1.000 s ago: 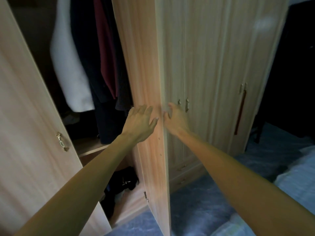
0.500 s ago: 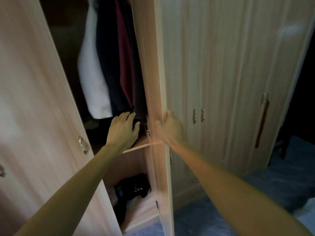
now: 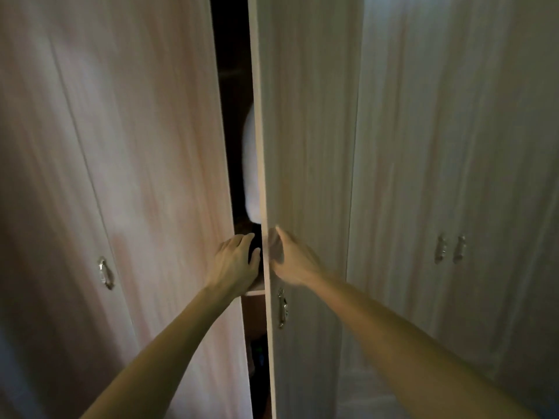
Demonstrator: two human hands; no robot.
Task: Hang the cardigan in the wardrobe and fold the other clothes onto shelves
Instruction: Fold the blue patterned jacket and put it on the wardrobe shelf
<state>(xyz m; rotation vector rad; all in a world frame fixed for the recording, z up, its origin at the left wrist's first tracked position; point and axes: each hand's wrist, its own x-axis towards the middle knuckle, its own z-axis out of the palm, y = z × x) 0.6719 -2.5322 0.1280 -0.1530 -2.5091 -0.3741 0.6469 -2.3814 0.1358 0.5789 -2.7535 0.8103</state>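
Note:
The light wooden wardrobe's left door [image 3: 136,176] and right door [image 3: 305,146] stand almost together, with only a narrow dark gap between them. Through the gap I see part of a white hanging garment [image 3: 250,164] and a shelf edge [image 3: 254,293]. My left hand [image 3: 234,263] curls its fingers over the edge of the left door at the gap. My right hand [image 3: 292,258] holds the edge of the right door, blurred at the fingertips. The other clothes inside are hidden.
Metal handles sit on the left door [image 3: 106,273] and the right door [image 3: 282,308]. To the right are two more shut wardrobe doors with a pair of handles [image 3: 449,248]. Dark items lie low inside the gap [image 3: 260,352].
Both doors have swung toward each other, and the wide opening has shrunk to a slit. The dark and red hanging clothes are now hidden. My view has turned to face the wardrobe front.

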